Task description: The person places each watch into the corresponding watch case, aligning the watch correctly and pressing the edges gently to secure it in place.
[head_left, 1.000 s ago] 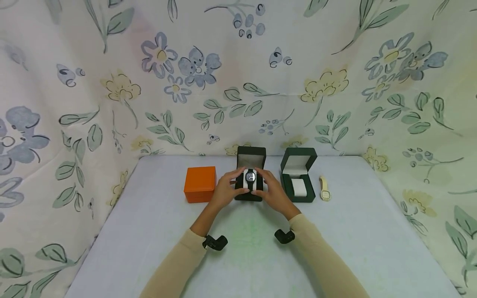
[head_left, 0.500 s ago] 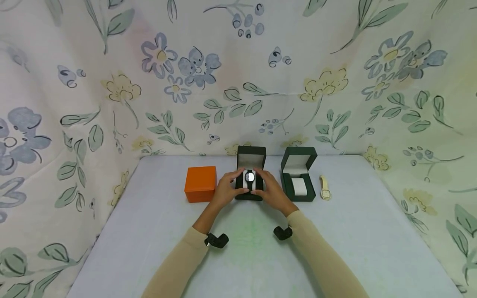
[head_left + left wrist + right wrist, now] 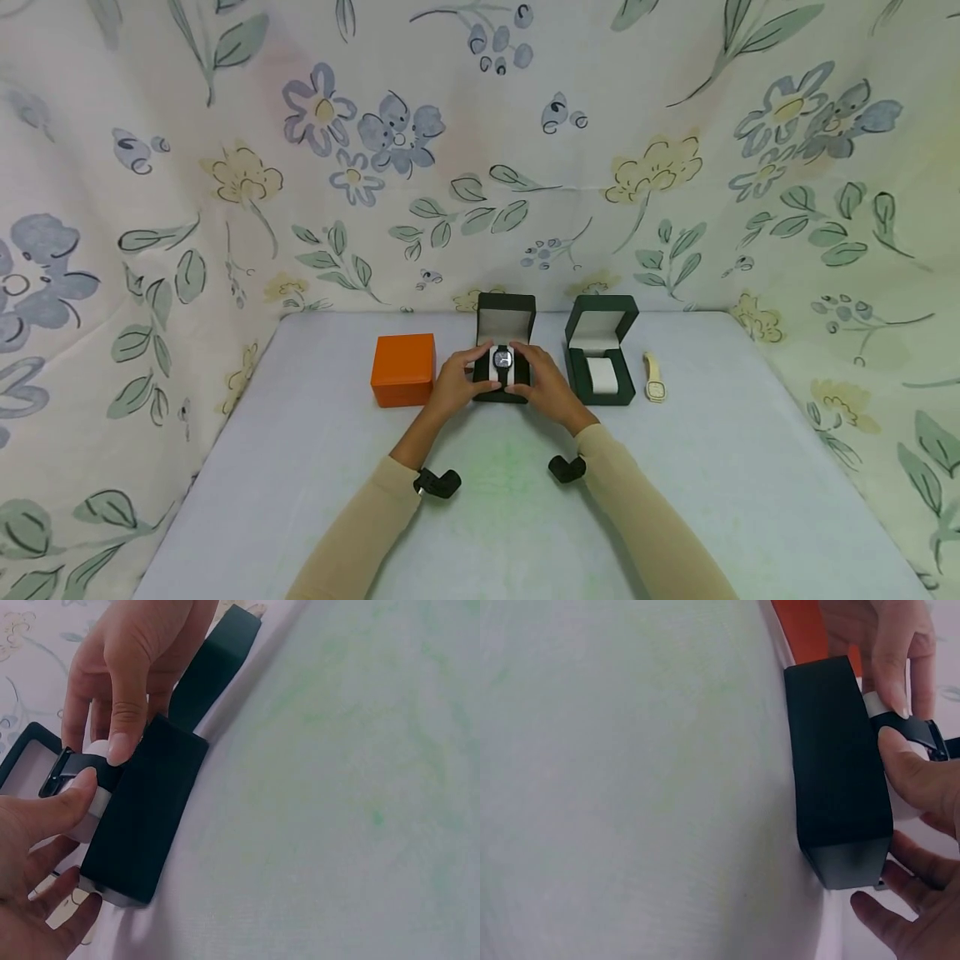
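A wristwatch (image 3: pixel 502 358) with a black strap is wrapped round a white cushion (image 3: pixel 88 825) in an open black watch box (image 3: pixel 506 308). My left hand (image 3: pixel 452 385) holds the watch and cushion from the left side, its thumb on the strap near the box's front wall. From the right, my right hand (image 3: pixel 551 387) holds the same watch, thumb likewise on the strap. In the right wrist view, the lower fingers of the right hand (image 3: pixel 930 900) spread beside the box's end. The cushion sits partly above the box wall (image 3: pixel 836 750).
An orange box (image 3: pixel 403 371) stands closed on the left. On the right, an open green watch box (image 3: pixel 600 321) holds a bare white cushion (image 3: pixel 602 377), and a gold watch (image 3: pixel 654 379) lies beside it. A floral cloth (image 3: pixel 480 167) hangs behind the white table (image 3: pixel 495 517).
The watch and the fingertips on it have sunk slightly into the black box. Both hands otherwise keep their hold, and the other things stay in place.
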The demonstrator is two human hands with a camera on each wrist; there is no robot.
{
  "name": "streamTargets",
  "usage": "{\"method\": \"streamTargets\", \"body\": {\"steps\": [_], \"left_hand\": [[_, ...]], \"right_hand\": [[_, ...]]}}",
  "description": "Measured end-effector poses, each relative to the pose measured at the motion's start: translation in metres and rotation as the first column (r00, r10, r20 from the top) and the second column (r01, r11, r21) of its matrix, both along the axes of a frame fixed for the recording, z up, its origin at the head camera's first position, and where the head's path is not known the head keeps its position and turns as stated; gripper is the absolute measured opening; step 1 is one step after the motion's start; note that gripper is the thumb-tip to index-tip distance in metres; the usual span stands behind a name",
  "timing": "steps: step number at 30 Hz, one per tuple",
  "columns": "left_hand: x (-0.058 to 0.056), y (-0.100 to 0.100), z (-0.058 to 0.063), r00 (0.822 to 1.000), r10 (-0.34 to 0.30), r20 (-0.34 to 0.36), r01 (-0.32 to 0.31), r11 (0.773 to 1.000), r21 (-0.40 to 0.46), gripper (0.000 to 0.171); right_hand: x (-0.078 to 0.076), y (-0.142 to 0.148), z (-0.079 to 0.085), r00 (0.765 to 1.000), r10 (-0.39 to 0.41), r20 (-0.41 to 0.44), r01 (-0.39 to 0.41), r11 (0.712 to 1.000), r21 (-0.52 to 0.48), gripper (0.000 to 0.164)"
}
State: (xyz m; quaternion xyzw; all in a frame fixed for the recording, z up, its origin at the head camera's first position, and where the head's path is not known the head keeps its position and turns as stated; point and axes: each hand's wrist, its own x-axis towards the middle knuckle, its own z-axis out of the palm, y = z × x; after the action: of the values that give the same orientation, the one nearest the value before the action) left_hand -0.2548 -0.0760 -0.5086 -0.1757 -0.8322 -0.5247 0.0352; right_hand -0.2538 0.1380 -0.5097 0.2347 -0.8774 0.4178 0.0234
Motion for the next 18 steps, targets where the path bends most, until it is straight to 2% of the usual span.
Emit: {"method": "streamTargets", "body": {"steps": [6,14,18], "left_hand": [[-0.0018,-0.0001,-0.0008,1.000,-0.003,-0.003,0.003,0.999,-0.040,0.070],[-0.0037,-0.0011,0.0004,0.998,-0.051,-0.033,0.048,0.996,-0.078,0.068],[-0.0051,-0.0011,0.0018,0.997,-0.068,-0.026,0.065,0.994,-0.088,0.068]], "right_hand": [[-0.0017,-0.0003,-0.0022,1.000,-0.006,-0.008,0.006,0.999,0.039,0.077],[-0.0036,0.0000,-0.0037,1.000,-0.002,-0.016,0.003,0.997,0.077,0.075],[-0.0041,0.0009,-0.0026,1.000,-0.004,0.008,0.004,0.997,0.073,0.075]]}}
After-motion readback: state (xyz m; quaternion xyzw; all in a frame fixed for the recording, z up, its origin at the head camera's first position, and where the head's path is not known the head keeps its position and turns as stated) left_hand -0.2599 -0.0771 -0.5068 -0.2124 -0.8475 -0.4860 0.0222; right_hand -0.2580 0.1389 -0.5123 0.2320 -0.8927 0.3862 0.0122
